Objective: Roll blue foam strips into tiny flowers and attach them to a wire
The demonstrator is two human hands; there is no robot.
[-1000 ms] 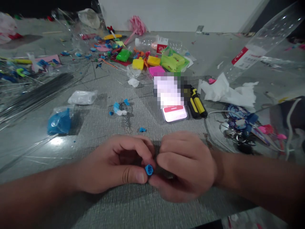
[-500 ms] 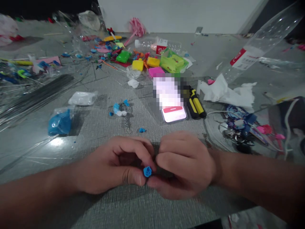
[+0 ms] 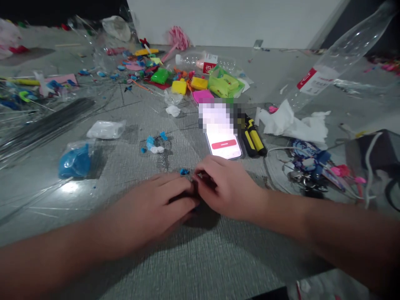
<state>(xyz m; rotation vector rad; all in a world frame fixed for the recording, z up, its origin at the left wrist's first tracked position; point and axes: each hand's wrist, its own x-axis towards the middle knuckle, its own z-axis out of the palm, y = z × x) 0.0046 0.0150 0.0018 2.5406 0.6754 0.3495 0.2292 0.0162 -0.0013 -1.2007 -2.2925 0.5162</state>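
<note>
Left hand (image 3: 159, 206), right hand (image 3: 226, 187) and blue piece (image 3: 184, 171)
Fingertips close together near the blue piece; either hand's grip cannot be told.

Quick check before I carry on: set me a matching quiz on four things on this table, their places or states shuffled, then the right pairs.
Things
1. Smartphone
2. Yellow-and-black handles
3. Larger blue clay-like lump
4. Small blue clay-like piece

Places or states
A. Wrapped in clear plastic
B. On the table, just beyond the fingers of the left hand
C. Screen lit, with a red bar across its lower part
D. Lying just to the right of the smartphone

Right pairs: 1-C, 2-D, 3-A, 4-B.
</note>
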